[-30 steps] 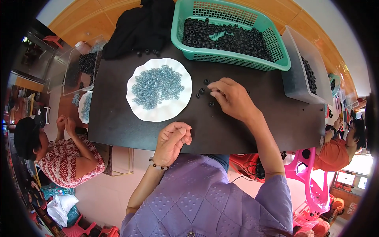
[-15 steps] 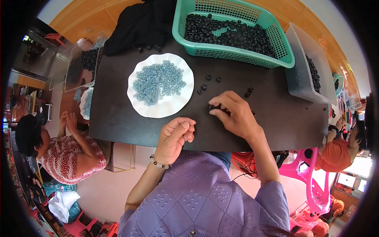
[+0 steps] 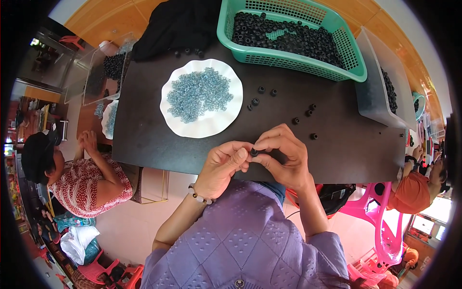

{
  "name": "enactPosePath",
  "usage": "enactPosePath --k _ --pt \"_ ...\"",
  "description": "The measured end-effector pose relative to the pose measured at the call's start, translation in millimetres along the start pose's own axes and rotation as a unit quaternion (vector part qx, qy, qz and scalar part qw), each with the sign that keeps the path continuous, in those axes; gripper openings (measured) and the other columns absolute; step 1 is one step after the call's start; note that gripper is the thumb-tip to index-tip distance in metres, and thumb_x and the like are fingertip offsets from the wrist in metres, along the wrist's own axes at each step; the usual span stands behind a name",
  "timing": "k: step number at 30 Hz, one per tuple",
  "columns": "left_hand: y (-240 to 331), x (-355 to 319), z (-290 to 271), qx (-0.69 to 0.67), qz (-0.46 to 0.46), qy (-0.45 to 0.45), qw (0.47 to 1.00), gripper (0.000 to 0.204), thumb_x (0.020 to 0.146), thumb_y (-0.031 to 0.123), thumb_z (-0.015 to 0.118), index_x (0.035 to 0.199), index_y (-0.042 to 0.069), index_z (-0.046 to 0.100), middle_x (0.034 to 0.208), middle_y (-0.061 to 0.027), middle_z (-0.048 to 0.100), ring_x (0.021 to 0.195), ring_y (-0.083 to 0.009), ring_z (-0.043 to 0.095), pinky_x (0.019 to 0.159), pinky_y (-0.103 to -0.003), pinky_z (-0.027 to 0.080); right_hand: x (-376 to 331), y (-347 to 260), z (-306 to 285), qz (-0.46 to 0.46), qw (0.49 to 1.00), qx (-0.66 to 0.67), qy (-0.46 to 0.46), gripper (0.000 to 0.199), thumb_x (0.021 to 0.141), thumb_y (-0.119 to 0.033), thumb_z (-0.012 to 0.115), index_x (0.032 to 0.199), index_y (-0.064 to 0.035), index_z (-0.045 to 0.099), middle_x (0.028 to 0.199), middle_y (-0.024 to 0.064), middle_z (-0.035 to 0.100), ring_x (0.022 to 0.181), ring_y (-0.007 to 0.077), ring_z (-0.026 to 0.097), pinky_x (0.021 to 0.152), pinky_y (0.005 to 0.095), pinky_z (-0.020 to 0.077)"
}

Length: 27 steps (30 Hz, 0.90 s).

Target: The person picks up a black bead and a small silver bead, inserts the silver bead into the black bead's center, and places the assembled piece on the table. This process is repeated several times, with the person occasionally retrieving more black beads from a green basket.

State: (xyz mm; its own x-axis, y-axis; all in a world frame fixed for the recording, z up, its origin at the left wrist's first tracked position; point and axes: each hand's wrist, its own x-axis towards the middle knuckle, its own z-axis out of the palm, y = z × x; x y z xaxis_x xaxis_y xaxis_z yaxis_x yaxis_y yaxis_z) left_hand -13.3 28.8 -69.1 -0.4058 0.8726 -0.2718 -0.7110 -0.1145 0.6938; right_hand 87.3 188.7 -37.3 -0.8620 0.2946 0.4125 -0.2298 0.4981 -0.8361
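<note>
My left hand (image 3: 224, 166) and my right hand (image 3: 281, 156) meet at the near edge of the dark table (image 3: 159, 144). Their fingertips pinch one small black ring part (image 3: 253, 152) between them. Just beyond lies a white plate (image 3: 217, 123) heaped with small pale blue rings (image 3: 198, 94). Several loose black ring parts (image 3: 294, 120) are scattered on the table to the right of the plate. A green basket (image 3: 298, 60) full of black parts stands at the far side.
A clear bin (image 3: 378, 91) with black parts stands at the table's right end. Black cloth (image 3: 178, 24) lies at the far left. A seated person in a red patterned top (image 3: 84, 183) is at the left, another in orange (image 3: 414, 190) at the right. Pink plastic chairs (image 3: 380, 216) stand nearby.
My right hand came back from the loose parts toward me and met my left hand, and both now pinch a black ring part at the table's near edge.
</note>
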Motion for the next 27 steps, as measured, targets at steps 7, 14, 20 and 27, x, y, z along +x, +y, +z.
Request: enactPosePath --k 7,14,20,27 --pt "-3 0 -8 -0.046 -0.045 -0.051 0.997 0.029 0.092 0.024 0.061 0.111 0.002 0.063 0.092 -0.0012 0.064 0.077 -0.0065 0.053 0.071 -0.021 0.044 -5 5 9 0.037 0.997 0.074 -0.007 0.022 0.069 0.002 0.074 0.088 -0.0059 0.067 0.094 0.0057 0.064 0.084 0.0169 0.053 0.07 0.0285 0.0446" --pt "-3 1 -9 -0.064 -0.032 -0.059 0.996 0.024 0.089 0.018 0.064 0.109 0.003 0.064 0.098 -0.0023 0.064 0.079 -0.0079 0.054 0.073 -0.022 0.044 -4 4 9 0.052 0.995 0.081 -0.032 0.023 0.07 0.002 0.074 0.09 -0.0054 0.067 0.097 0.0063 0.064 0.085 0.0166 0.053 0.07 0.0281 0.0439" --pt "-8 0 -15 -0.052 -0.017 -0.047 0.997 0.02 0.09 0.015 0.063 0.107 0.004 0.063 0.099 -0.0032 0.063 0.082 -0.01 0.058 0.072 -0.024 0.047 0 0 7 0.05 0.995 0.077 -0.039 0.025 0.069 0.0 0.075 0.091 -0.0051 0.066 0.099 0.0063 0.065 0.086 0.0175 0.054 0.071 0.0282 0.0439" --pt "-3 -3 -11 -0.088 -0.039 -0.051 0.994 0.022 0.093 0.017 0.059 0.11 0.003 0.06 0.093 -0.0025 0.063 0.079 -0.0106 0.059 0.072 -0.024 0.048 4 2 12 -0.01 0.999 0.016 -0.03 0.022 0.068 -0.001 0.076 0.087 -0.0061 0.066 0.096 0.0057 0.065 0.086 0.02 0.055 0.073 0.0313 0.0446"
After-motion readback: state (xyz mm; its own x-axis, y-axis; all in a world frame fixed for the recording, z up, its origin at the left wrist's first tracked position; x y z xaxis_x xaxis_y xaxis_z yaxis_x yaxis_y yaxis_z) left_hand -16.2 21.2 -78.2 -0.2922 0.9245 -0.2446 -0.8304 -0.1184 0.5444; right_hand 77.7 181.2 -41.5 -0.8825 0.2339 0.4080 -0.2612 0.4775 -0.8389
